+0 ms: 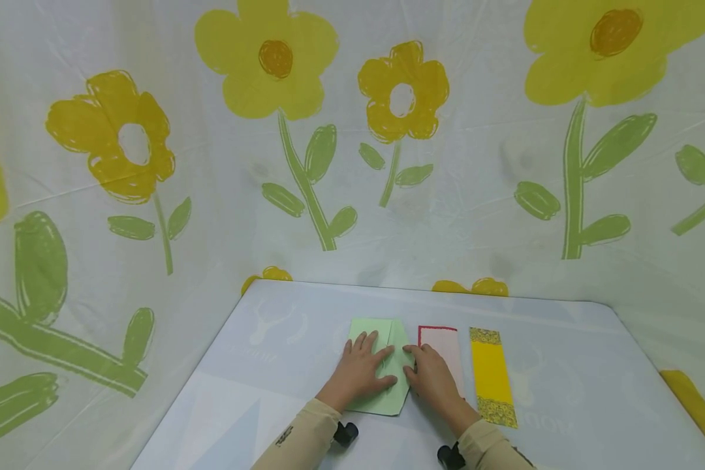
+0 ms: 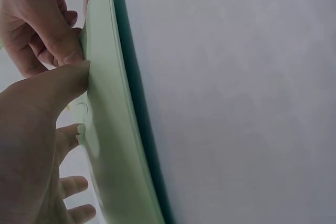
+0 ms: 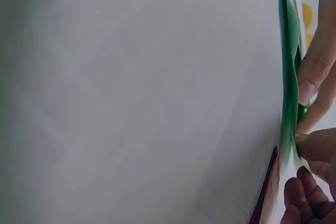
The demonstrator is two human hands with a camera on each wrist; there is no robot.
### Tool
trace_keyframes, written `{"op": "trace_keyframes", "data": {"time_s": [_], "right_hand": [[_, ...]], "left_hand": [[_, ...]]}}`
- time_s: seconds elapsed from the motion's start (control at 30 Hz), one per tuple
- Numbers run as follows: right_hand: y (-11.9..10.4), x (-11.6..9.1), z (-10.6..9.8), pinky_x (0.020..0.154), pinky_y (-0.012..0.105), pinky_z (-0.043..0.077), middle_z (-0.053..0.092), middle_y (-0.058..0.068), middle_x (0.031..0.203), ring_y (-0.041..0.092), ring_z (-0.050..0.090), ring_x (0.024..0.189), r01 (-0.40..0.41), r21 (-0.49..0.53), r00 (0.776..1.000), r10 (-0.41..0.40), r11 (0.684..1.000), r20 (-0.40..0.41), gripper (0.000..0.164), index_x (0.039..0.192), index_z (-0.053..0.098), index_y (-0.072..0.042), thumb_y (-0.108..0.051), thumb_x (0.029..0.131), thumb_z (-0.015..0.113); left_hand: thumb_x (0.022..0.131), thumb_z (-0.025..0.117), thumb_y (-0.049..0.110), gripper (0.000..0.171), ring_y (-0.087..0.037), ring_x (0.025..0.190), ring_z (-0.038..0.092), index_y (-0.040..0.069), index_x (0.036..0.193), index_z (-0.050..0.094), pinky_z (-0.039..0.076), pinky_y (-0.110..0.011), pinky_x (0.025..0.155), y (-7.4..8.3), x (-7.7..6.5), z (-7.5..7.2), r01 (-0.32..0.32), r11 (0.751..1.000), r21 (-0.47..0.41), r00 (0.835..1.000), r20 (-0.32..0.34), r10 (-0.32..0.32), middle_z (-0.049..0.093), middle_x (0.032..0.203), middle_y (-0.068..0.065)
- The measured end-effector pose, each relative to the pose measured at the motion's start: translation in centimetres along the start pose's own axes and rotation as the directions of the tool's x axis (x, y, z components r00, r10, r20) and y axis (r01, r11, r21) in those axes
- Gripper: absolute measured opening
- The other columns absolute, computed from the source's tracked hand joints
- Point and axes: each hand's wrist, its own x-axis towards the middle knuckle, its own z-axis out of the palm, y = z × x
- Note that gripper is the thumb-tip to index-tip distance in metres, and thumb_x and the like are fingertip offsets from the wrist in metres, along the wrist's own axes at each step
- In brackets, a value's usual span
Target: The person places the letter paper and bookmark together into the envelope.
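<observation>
A light green paper envelope [image 1: 378,403] lies upright on the table in the head view, its right side angled at the corners and a seam running down its upper part. My left hand [image 1: 360,371] rests on it with fingers spread, the thumb reaching toward the right side. At the right edge, my right hand [image 1: 437,378] pinches the paper between thumb and curled fingers. The right wrist view shows the green edge [image 3: 289,98] slightly raised where the right thumb [image 3: 315,144] meets it. From the left wrist, the envelope's near side [image 2: 113,129] appears close to both thumbs.
A pale pink envelope [image 1: 446,336] with a red border lies just right of the green one, partly under the right hand. Farther right is a yellow envelope [image 1: 492,372] with patterned gold ends. Flowered cloth [image 1: 470,163] hangs behind the light table [image 1: 223,365].
</observation>
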Motion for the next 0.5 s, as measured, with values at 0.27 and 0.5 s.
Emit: {"op": "trace_keyframes", "data": {"time_s": [0.27,0.5], "right_hand": [[-0.03,-0.07,-0.03,0.069,0.032,0.050,0.056,0.003,0.085,0.016,0.045,0.070,-0.014,0.005,1.000,0.014,1.000,0.004,0.039,0.122,0.070,-0.004,-0.014,0.086,0.081],[0.06,0.02,-0.08,0.070,0.032,0.051,0.056,0.003,0.087,0.015,0.046,0.071,-0.016,0.000,1.000,0.016,1.000,0.006,0.040,0.123,0.070,-0.004,-0.015,0.086,0.081]], "left_hand": [[0.089,0.058,0.072,0.071,-0.037,0.149,0.030,0.035,0.149,0.052,0.029,-0.060,0.116,-0.07,-0.23,-0.20,0.023,0.999,-0.044,1.000,0.014,-0.022,0.033,0.162,-0.012],[0.086,0.060,0.076,0.075,-0.038,0.151,0.026,0.037,0.150,0.050,0.028,-0.061,0.116,-0.34,-0.28,-0.44,0.031,0.995,-0.097,0.999,0.027,-0.029,0.029,0.164,-0.013]]}}
